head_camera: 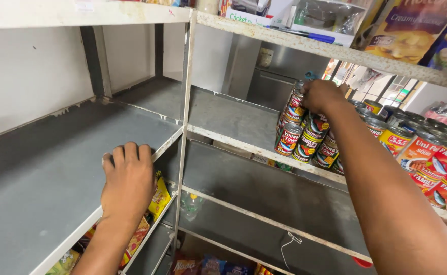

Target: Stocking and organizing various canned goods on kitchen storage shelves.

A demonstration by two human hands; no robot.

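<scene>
While the left hand lies flat on the grey shelf, fingers pressed together and hooked over its front edge with nothing held, the right hand reaches to the next bay and rests on the top can of a stack of small red-labelled cans at that shelf's front. Its fingers curl over the can, apparently pinching it; the grip itself is turned away from view. Judgement: the can is best set squarely on the one beneath, labels outward, the stack kept back from the edge. More cans stand to the right. Packets below are partly hidden by the shelf, and the far cans are cut off at the picture's edge.
</scene>
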